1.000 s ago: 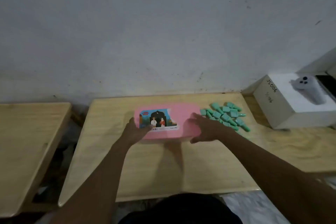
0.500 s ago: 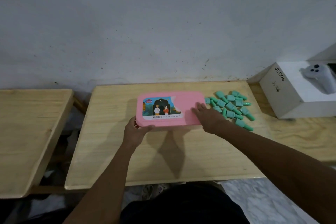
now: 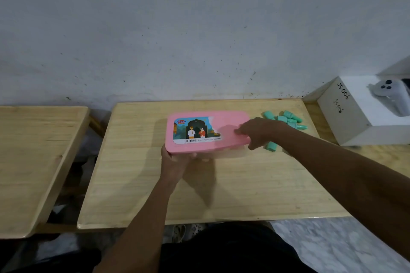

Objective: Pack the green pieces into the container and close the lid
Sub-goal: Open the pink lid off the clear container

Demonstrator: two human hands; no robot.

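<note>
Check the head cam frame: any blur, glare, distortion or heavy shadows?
Head view: dim, soft light, no glare; the pink lid and its label stay readable. Wide-angle bend bows the table edges. Slight softness on the right hand and the green pieces. Shadow falls under the left hand and the container's near side.

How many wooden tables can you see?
2. One table is in the middle, under the pink container and the green pieces. The other table stands to its left, partly cut off by the picture's edge.
</note>
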